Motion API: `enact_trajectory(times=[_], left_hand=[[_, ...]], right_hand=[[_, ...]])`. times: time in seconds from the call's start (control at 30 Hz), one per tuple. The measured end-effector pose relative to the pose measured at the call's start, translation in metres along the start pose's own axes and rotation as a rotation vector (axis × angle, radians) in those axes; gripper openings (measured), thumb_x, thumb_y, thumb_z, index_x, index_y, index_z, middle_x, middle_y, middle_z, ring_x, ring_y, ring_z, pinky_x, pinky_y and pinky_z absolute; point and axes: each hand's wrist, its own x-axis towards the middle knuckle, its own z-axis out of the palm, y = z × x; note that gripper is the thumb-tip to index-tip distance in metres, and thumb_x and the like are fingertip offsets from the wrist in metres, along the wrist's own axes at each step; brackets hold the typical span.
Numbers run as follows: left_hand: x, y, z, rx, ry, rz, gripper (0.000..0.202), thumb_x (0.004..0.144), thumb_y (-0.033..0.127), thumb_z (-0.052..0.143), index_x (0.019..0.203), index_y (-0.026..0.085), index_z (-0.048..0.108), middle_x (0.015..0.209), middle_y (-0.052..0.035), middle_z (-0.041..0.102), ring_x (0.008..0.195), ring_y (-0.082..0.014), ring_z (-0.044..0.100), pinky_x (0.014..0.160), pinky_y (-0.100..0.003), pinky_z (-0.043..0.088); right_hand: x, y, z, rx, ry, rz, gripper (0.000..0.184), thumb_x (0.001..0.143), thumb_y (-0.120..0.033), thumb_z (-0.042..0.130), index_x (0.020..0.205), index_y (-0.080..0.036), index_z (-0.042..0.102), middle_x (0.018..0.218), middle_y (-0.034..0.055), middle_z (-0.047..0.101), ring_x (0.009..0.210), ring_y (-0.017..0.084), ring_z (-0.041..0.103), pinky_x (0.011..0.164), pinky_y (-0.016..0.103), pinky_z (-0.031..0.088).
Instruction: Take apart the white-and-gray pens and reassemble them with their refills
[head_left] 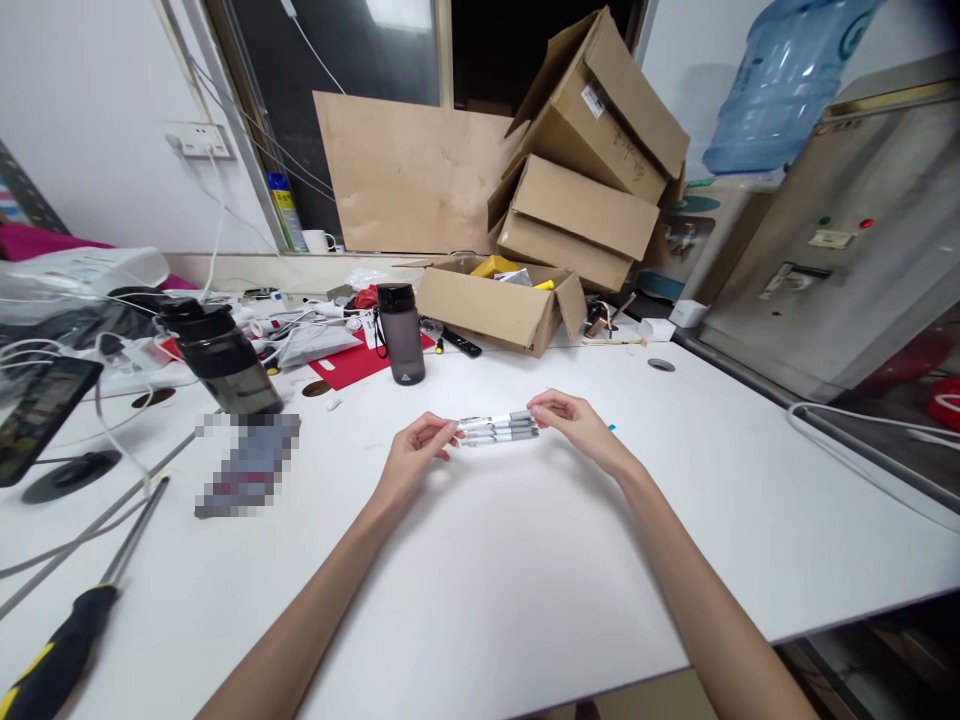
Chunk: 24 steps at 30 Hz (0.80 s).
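A small bundle of white and grey pens (498, 428) lies level just above the white table (525, 580), held at both ends. My left hand (415, 455) pinches the left end with its fingertips. My right hand (576, 424) closes on the capped right end. Both forearms reach in from the bottom of the view.
A dark bottle (400, 333) and a larger dark bottle (222, 358) stand at the back left among cables. An open cardboard box (501, 304) and stacked boxes (592, 150) sit behind. A screwdriver (75, 620) lies at the front left. A phone on a stand (37, 415) is at the far left.
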Motion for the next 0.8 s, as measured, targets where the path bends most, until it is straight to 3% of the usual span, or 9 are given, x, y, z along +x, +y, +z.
enact_trajectory(times=[0.17, 0.33, 0.57, 0.8], left_hand=[[0.000, 0.000, -0.004, 0.103, -0.121, -0.009, 0.030, 0.088, 0.048, 0.072, 0.096, 0.019, 0.069, 0.092, -0.0056, 0.073, 0.088, -0.0205, 0.067, 0.073, -0.028, 0.051], [-0.004, 0.008, -0.009, 0.339, -0.244, -0.003, 0.033, 0.089, 0.048, 0.070, 0.107, 0.020, 0.074, 0.099, -0.0051, 0.074, 0.083, -0.0193, 0.066, 0.071, -0.028, 0.049], [-0.006, 0.009, -0.016, 0.532, -0.507, -0.026, 0.026, 0.087, 0.043, 0.071, 0.100, 0.022, 0.079, 0.096, -0.0030, 0.074, 0.082, -0.0180, 0.061, 0.071, -0.027, 0.045], [-0.005, 0.001, -0.019, 0.659, -0.563, -0.006, 0.023, 0.080, 0.039, 0.077, 0.097, 0.025, 0.080, 0.092, -0.0012, 0.070, 0.077, -0.0163, 0.053, 0.066, -0.027, 0.038]], right_hand=[[-0.006, 0.006, -0.012, -0.077, -0.086, 0.108, 0.029, 0.090, -0.047, 0.068, 0.100, -0.021, 0.074, 0.096, 0.0039, 0.068, 0.090, 0.019, 0.060, 0.083, 0.031, 0.043], [-0.010, 0.010, -0.020, -0.123, -0.264, 0.218, 0.030, 0.086, -0.044, 0.072, 0.103, -0.019, 0.074, 0.093, 0.0043, 0.071, 0.085, 0.019, 0.062, 0.077, 0.030, 0.044], [-0.012, 0.018, -0.021, -0.221, -0.488, 0.289, 0.023, 0.082, -0.035, 0.072, 0.098, -0.018, 0.074, 0.087, 0.0042, 0.073, 0.080, 0.018, 0.063, 0.070, 0.028, 0.045], [-0.013, 0.026, -0.021, -0.292, -0.553, 0.358, 0.022, 0.076, -0.030, 0.075, 0.095, -0.019, 0.076, 0.086, 0.0028, 0.072, 0.078, 0.017, 0.063, 0.069, 0.027, 0.046]])
